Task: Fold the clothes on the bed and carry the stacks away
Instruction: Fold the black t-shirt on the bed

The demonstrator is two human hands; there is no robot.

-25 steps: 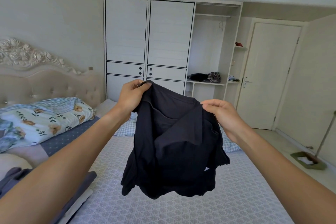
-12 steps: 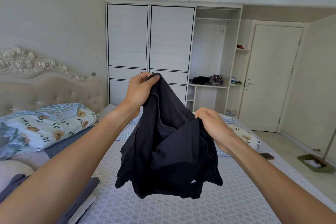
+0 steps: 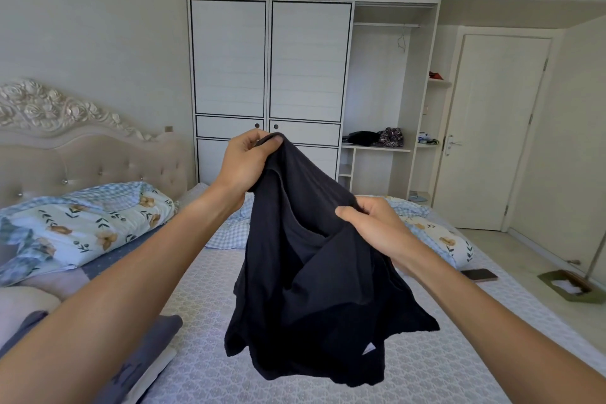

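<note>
A black T-shirt hangs crumpled in the air above the bed, held by both hands. My left hand pinches its top edge up high, in front of the wardrobe. Lower and to the right, my right hand grips another part of the same edge. The shirt's lower folds dangle free, clear of the patterned grey bedsheet. A folded stack of grey and white clothes lies on the bed at the lower left, partly behind my left forearm.
A floral quilt is bunched by the padded headboard, another bundle lies at the bed's right side. A phone rests near the right edge. The open wardrobe shelf holds clothes. A dustpan sits on the floor by the closed door.
My right hand has dropped lower and regripped the shirt edge, while the left hand stays high. The view has tilted down, showing more of the bed.
</note>
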